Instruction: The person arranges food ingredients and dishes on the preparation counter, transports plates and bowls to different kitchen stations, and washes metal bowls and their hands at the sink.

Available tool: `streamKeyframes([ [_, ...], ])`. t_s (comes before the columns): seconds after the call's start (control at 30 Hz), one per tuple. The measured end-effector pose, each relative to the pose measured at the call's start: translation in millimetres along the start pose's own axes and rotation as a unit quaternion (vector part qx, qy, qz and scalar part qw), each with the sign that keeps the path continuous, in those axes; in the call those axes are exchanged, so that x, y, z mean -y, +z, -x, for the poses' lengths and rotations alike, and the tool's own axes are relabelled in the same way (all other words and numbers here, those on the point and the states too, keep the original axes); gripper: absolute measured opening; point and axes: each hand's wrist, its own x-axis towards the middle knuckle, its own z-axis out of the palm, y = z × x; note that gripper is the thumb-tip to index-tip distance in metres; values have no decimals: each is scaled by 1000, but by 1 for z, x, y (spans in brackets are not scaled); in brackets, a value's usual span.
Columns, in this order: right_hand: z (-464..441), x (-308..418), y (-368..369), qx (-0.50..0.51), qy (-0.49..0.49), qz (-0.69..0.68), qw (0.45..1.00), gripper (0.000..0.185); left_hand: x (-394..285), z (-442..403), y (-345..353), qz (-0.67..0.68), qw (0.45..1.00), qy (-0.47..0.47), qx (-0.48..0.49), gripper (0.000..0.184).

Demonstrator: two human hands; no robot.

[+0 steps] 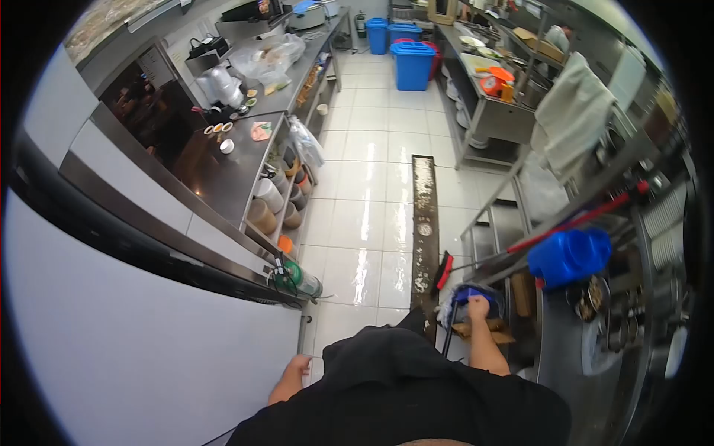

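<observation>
My right hand [478,306] is closed in a fist at the lower right, over a container lined with a bag. A blue piece [462,295] lies right against its fingers, but what the fist grips is not clear. Brown cardboard [500,332] and a dark pole [451,327] are just below and beside it. Down at my side, my left hand [300,363] hangs near the edge of a white door [171,320], apparently loose and with nothing in it. Its fingers show only in part.
A red-headed brush [445,270] stands by the floor drain [424,223]. Steel shelving with blue jugs [569,256] lines the right. To the left are a green cylinder [301,279] and a steel counter [238,160]. Blue bins [413,67] stand ahead; a person [558,36] is at far right.
</observation>
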Motion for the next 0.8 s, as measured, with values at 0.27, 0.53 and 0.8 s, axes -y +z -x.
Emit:
streamKeyframes([
  [0.27, -141, -11, 49, 115, 22, 184, 976, 38, -313, -7, -12, 52, 982, 171, -62, 29],
  [0.53, -352, 216, 94, 56, 69, -112, 990, 65, -432, -28, 15, 9, 981, 190, 33, 31],
  [0.8, -490, 370, 139, 79, -20, -70, 994, 61, -506, -66, 21, -73, 991, 109, 22, 29],
])
